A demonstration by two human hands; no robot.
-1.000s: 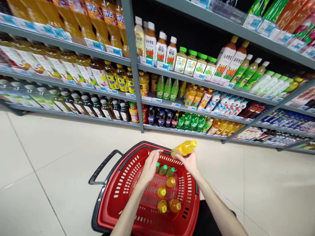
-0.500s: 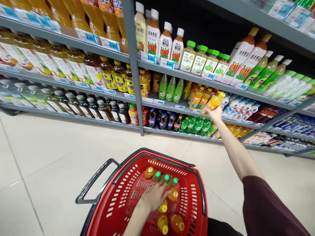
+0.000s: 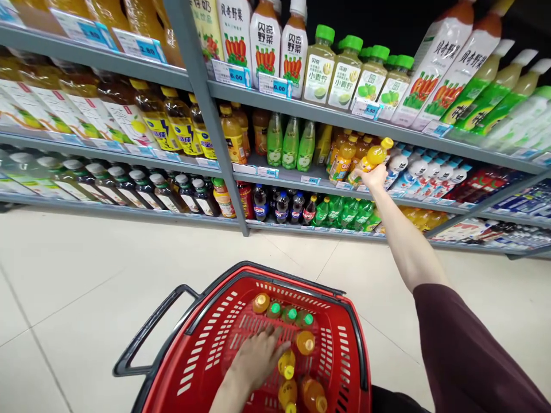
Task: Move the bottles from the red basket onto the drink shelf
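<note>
At the middle shelf, my right hand (image 3: 373, 176) is wrapped round an orange juice bottle (image 3: 373, 156) with a yellow cap, tilted to the right. Similar orange bottles (image 3: 343, 160) stand just left of it. My left hand (image 3: 258, 357) is inside the red shopping basket (image 3: 360, 350), fingers spread, palm down, with nothing visible in its grasp. Around it in the basket are green-capped bottles (image 3: 290, 314), an orange-capped bottle (image 3: 305, 342) and yellow-capped bottles (image 3: 286, 364). Whether the left fingers touch any bottle is unclear.
A grey shelf upright (image 3: 206, 109) divides the rack. Green apple-labelled bottles (image 3: 290, 143) and white bottles with blue caps (image 3: 398, 166) share the middle shelf. Dark cola bottles (image 3: 282, 206) stand below. The basket's black handle (image 3: 150, 338) sticks out left over the tiled floor (image 3: 86, 275).
The view has moved closer to the shelves. My right hand still grips the orange juice bottle, now slightly lower against the shelf. My left hand has shifted slightly left and down in the basket.
</note>
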